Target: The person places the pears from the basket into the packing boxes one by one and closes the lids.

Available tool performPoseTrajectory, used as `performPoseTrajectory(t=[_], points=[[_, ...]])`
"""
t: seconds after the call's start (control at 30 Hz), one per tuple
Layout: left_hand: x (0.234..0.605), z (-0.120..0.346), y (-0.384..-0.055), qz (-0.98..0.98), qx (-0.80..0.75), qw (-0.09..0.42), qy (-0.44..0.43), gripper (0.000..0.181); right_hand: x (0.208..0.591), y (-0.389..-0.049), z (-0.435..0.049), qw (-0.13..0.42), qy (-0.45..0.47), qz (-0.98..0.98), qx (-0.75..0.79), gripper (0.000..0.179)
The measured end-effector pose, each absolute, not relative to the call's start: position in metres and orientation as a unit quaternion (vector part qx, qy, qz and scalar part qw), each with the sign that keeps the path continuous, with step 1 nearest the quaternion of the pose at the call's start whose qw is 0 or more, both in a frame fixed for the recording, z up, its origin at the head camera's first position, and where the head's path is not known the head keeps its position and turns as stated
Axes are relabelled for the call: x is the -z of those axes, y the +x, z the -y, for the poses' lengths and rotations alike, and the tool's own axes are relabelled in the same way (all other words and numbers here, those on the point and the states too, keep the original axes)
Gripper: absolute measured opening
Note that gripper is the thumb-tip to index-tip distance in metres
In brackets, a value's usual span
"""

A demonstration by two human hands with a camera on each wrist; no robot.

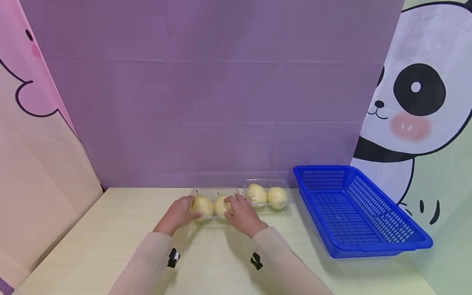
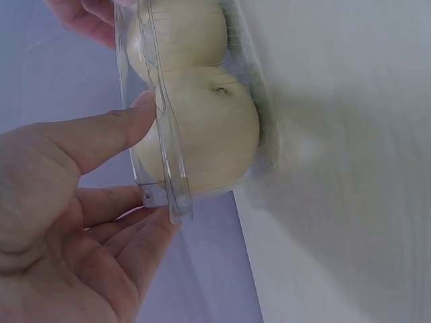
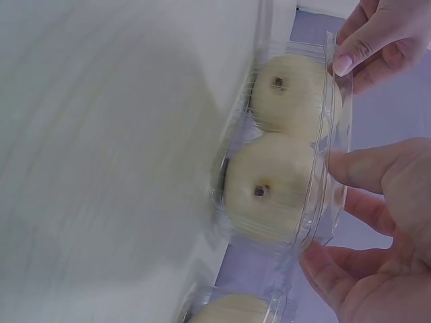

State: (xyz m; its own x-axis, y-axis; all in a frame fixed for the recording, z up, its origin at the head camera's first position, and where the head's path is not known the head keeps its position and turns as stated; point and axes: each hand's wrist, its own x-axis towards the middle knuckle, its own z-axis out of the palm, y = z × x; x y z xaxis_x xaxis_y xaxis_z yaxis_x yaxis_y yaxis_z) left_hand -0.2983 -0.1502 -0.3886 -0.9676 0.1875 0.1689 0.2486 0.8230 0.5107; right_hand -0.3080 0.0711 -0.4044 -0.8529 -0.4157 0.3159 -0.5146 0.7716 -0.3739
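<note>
A clear plastic clamshell box (image 2: 176, 183) holds two pale yellow pears (image 1: 203, 206) side by side. In the head view it sits near the table's back edge. My left hand (image 1: 181, 214) grips its left end, with the thumb on the near side of the lid rim. My right hand (image 1: 244, 215) grips the right end, thumb and fingers bent around the rim in the right wrist view. Just right of this box stands a second clear box (image 1: 268, 182) with two more pears (image 1: 277, 198). Neither hand touches that one.
A blue perforated plastic basket (image 1: 328, 241) stands on the right side of the pale wooden table (image 1: 92, 246). A purple backdrop (image 1: 221, 102) rises behind the table. Cartoon-printed cloths hang at both sides, a panda (image 1: 394, 139) on the right.
</note>
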Motion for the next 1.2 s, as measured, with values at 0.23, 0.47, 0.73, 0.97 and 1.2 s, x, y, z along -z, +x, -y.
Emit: performPoseTrajectory(t=[0.23,0.47,0.73,0.97,1.2], points=[[0.388,0.149,-0.307,0.951,0.280,0.057,-0.114,0.062,0.404,-0.317,-0.069,0.099,0.237,0.936,-0.239,0.037],[0.388,0.150,-0.314,0.953,0.277,0.054,-0.110,0.065,0.400,-0.319,-0.066,0.082,0.223,0.937,-0.255,0.038],[0.386,0.149,-0.321,0.954,0.280,0.042,-0.096,0.066,0.402,-0.327,-0.062,0.081,0.205,0.942,-0.254,0.039],[0.389,0.151,-0.328,0.954,0.282,0.042,-0.096,0.067,0.404,-0.332,-0.056,0.090,0.191,0.947,-0.243,0.039],[0.390,0.150,-0.337,0.947,0.300,0.051,-0.100,0.061,0.399,-0.336,-0.054,0.104,0.187,0.954,-0.209,0.038]])
